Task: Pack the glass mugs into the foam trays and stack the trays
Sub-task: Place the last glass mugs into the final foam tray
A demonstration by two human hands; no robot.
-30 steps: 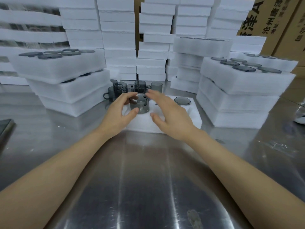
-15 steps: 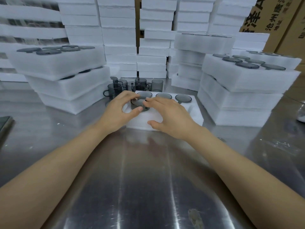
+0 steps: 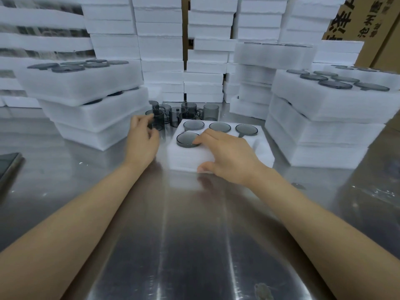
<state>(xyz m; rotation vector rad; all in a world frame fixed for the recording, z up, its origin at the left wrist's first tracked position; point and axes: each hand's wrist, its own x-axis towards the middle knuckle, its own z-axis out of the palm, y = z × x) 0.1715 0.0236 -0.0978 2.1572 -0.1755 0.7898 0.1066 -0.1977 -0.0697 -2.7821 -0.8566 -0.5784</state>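
The fourth mug [image 3: 186, 140] now sits in the front-left pocket of the tray [image 3: 186, 159]; half a second ago both my hands were pressing it in. My right hand [image 3: 229, 154] lies flat and relaxed on it, thumb at the tray's near edge. My left hand [image 3: 141, 139] has gone to the loose mugs [image 3: 188, 113] behind; blur hides whether it grips one. I judge the next mug comes now

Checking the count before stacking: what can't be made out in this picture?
Head view only.
Front-middle pocket of the foam tray: covered by the right hand.
Grip of the left hand on a loose mug: motion blur, cannot tell.
Lower trays in the left stack: contents hidden by trays above.
The dark flat object: cut off by the left edge.
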